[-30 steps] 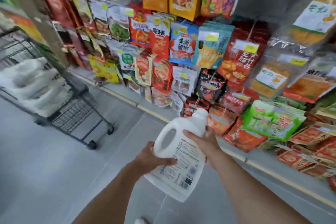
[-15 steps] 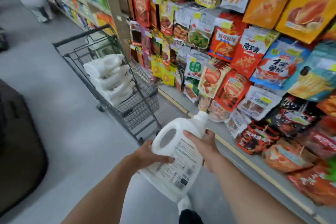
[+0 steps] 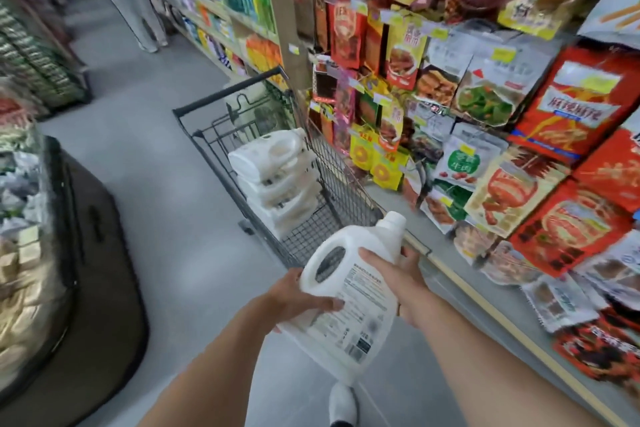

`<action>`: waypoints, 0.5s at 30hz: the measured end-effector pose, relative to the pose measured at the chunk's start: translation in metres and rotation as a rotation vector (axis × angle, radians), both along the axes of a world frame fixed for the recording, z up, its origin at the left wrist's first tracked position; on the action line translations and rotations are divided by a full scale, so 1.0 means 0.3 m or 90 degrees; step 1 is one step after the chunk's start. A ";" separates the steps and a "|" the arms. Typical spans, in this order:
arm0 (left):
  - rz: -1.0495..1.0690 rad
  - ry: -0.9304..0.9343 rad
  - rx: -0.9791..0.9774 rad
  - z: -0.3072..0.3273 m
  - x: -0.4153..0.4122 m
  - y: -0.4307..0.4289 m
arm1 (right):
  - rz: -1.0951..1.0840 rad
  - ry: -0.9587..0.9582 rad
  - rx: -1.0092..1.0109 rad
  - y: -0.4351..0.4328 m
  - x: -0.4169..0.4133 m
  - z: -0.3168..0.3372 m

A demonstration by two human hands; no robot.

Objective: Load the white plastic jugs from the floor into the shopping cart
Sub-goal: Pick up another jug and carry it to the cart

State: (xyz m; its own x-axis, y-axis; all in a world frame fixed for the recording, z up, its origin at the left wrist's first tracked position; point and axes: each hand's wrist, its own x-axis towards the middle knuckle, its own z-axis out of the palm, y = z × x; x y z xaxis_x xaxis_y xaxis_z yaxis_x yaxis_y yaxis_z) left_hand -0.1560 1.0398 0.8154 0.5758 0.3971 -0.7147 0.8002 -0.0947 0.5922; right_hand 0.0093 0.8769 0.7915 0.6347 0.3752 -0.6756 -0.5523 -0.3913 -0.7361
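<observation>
White jug (image 3: 349, 302), one, gripped in fingers (image 3: 372, 257) of left hand (image 3: 294, 295) and right hand (image 3: 398, 279); roughly four jugs (image 3: 273, 177) stacked in one cart (image 3: 225, 95).

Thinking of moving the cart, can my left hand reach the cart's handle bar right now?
Probably not: the left hand grips the jug together with the right hand, and the handle bar sits at the far end of the cart.

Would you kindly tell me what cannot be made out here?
Head view:
- Count of stacked jugs in the shopping cart: overlapping, blurred.
- Label print on the held jug: too small.
- Fingers of the left hand: hidden beneath the held jug.
- Nearby floor: cut off by bottom edge.
</observation>
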 end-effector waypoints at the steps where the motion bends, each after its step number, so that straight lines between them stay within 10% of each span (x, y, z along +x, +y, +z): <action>1: 0.003 -0.006 0.001 -0.002 0.013 0.062 | 0.003 0.000 0.002 0.062 0.017 0.000; 15: -0.061 -0.041 -0.058 -0.083 0.314 0.692 | -0.086 -0.043 -0.051 0.653 0.270 -0.074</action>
